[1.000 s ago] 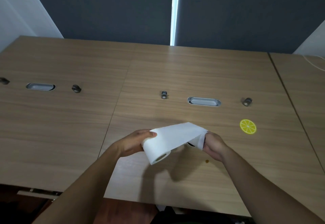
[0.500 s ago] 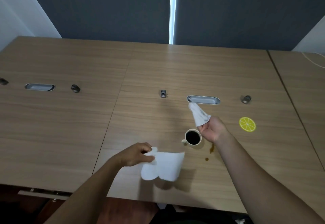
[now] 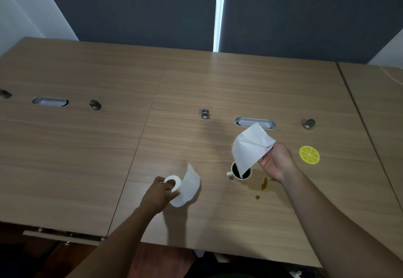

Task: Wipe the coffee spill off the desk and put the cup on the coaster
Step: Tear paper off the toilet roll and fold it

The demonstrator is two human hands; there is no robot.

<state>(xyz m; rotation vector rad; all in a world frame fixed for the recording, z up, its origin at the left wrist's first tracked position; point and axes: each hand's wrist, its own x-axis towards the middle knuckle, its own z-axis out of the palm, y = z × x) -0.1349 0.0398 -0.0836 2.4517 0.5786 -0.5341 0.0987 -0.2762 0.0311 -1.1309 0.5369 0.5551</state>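
A white cup [image 3: 235,174] full of dark coffee stands on the wooden desk [image 3: 196,86]. Brown spill drops [image 3: 264,184] lie just right of it, with one small drop [image 3: 257,196] nearer to me. My right hand [image 3: 275,162] holds a torn sheet of white tissue [image 3: 250,147] above the cup; the sheet's lower tip hangs over the cup's mouth. My left hand [image 3: 161,195] grips the tissue roll [image 3: 174,183] left of the cup, a loose tail [image 3: 189,185] hanging from it. A yellow lemon-slice coaster [image 3: 309,155] lies right of my right hand.
Two oval cable grommets [image 3: 50,101] [image 3: 244,121] and several small metal knobs [image 3: 205,114] are set across the desk's middle. A seam [image 3: 139,138] divides the desk panels. Another desk [image 3: 379,103] adjoins on the right. Dark wall behind; the desk's front edge is close to me.
The sheet was torn off the roll. My right hand carried it up and right, and it has spread open above the cup. My left hand lowered the roll toward the desk, left of the cup.
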